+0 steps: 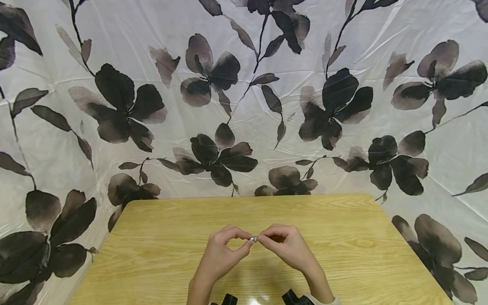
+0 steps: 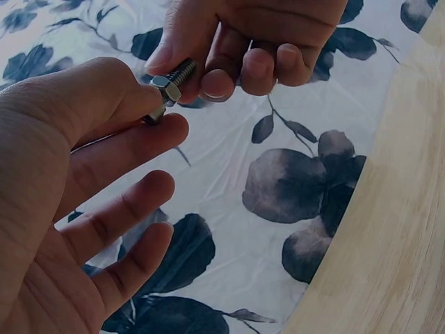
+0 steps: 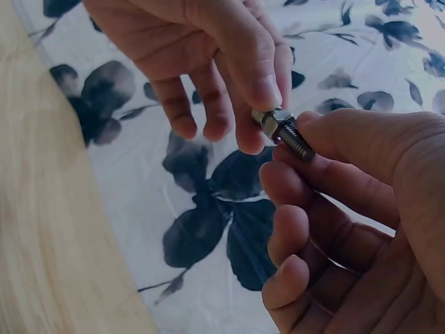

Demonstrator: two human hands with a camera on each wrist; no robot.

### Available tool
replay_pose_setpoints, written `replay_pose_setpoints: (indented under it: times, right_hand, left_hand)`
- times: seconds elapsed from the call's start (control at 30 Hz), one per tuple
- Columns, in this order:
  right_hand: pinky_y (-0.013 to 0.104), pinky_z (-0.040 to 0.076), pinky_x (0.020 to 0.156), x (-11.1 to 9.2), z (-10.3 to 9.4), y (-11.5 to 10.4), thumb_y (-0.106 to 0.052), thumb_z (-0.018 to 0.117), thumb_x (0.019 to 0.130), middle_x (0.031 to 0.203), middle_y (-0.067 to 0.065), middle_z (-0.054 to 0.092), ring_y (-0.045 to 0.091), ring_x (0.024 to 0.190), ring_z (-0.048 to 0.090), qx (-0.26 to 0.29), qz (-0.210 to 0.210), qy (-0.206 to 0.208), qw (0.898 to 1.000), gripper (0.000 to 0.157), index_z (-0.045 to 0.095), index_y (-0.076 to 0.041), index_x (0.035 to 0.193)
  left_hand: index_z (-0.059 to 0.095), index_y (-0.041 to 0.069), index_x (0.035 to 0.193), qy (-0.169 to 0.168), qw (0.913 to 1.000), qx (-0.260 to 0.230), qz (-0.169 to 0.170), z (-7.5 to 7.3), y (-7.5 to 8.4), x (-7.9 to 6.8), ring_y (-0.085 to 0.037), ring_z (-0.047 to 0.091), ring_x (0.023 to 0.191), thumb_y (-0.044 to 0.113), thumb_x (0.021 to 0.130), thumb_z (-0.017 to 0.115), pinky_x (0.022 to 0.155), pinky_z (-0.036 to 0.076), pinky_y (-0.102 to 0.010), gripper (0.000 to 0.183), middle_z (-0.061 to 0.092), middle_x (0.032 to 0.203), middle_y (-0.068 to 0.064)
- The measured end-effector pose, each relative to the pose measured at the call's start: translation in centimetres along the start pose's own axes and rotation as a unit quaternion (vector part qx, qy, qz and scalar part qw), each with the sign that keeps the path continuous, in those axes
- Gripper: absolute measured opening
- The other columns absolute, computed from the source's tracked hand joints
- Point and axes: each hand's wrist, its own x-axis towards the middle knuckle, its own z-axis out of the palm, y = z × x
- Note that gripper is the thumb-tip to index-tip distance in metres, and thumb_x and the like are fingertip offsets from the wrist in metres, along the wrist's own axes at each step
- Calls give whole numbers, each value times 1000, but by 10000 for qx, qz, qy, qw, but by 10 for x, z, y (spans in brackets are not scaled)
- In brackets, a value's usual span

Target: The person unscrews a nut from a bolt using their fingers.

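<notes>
"Bolt (image 3: pixel 297 143) first: where does it lie against your hands?"

"Right between your fingertips, with 1 end toward each hand. A hex nut (image 3: pixel 277 125) sits around it, just beside your left thumb and index finger."

"What is your left hand (image 1: pixel 225 252) doing, then?"

"Grasping. Your thumb and index finger pinch the end of the bolt beyond the nut, and they cover most of that end. Your other fingers are spread apart below, slightly bent, clear of the metal."

"And your right hand (image 1: pixel 287 248)?"

"Grasping too. Your thumb and index finger pinch the threaded part, your thumb tip close by the nut. The thread runs between those 2 fingers at a slant, and its tip shows in the right wrist view. Your other 3 fingers are curled beneath, off the bolt."

"What lies around you?"

"You have both hands over a wooden table (image 1: pixel 148 254) with rounded far corners, the bolt roughly midway across it in the head view. At the lower edge, 2 black devices (image 1: pixel 229 299) show, 1 near each of your wrists, and a pale cuff (image 1: pixel 324 300) shows at your right forearm."

"Past the table?"

"You face a white cloth (image 1: pixel 167 25) printed with dark flowers and leaves. It hangs behind the table and along both sides, creased in places."
</notes>
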Motion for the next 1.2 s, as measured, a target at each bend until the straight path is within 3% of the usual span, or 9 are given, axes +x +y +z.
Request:
replay_pose_setpoints:
  times: [0.27,0.47,0.63,0.97,1.2]
  right_hand:
    - [28,53,66,-1,-1,1,-20,62,95,95,13,72,9,78,65,24,185,-274,9994,17,76,-9,97]
    - [27,53,64,-1,-1,-3,-21,63,95,94,9,72,9,74,63,-176,293,-325,9989,17,75,-10,97]
    - [28,52,62,-1,0,-8,-18,65,92,88,3,71,11,71,61,-427,204,-291,9985,12,74,-10,97]
    - [28,52,64,3,3,29,-22,69,90,95,2,69,12,80,61,-170,166,-161,9996,12,70,-18,102]
    - [28,52,65,7,2,36,-36,63,93,90,5,72,12,75,64,-186,862,245,9958,22,75,-17,98]
  left_hand:
    - [72,30,90,11,9998,14,-177,1,2,-2,-4,63,87,20,84,76,77,54,-31,13,67,90,16]
    - [73,20,87,76,9996,157,-229,4,4,-3,-9,63,84,9,80,78,75,53,-34,14,67,86,8]
    - [72,28,88,-30,9995,-11,-304,2,4,-2,-5,62,87,17,84,75,77,54,-36,12,66,90,15]
    - [71,28,89,32,9998,-19,-207,2,2,-1,-9,64,84,17,83,76,75,53,-30,14,67,89,15]
    - [70,33,87,-42,9987,122,-492,3,-4,-2,-5,62,84,19,83,77,73,51,-28,15,66,87,21]
